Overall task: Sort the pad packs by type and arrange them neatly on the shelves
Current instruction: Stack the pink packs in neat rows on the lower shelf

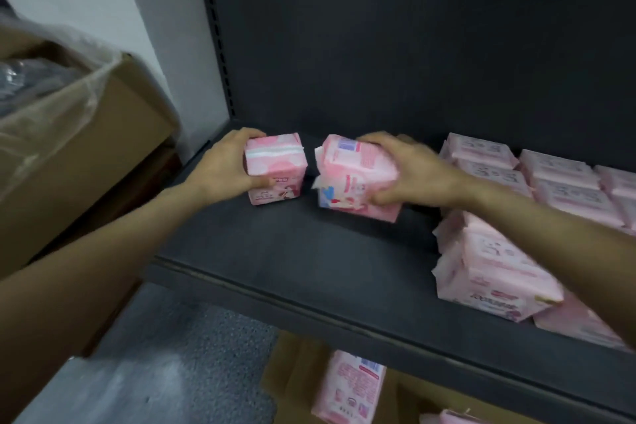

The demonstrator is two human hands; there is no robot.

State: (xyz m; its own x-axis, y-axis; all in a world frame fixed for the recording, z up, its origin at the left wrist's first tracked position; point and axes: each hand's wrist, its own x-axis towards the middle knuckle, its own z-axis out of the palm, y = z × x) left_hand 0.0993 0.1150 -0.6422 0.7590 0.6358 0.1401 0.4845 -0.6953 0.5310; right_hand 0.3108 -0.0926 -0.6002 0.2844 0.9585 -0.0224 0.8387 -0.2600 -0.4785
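My left hand (pixel 220 165) grips a small pink pad pack (pixel 277 170) that stands on the dark shelf (pixel 309 251) near its left end. Just to the right, my right hand (pixel 409 172) grips a larger pink pad pack (pixel 354 179), tilted, with its lower edge on the shelf. The two packs stand a small gap apart. Several flat pink packs (pixel 550 175) lie in rows at the right back of the shelf. A stack of bigger pink packs (pixel 495 268) sits at the right front, partly under my right forearm.
An open cardboard box (pixel 86 134) with clear plastic lining stands at the left, beside the shelf upright (pixel 216 27). Below the shelf, another pink pack (pixel 351 385) lies in a cardboard box (pixel 285 365). The grey floor (pixel 172 354) shows at the bottom left.
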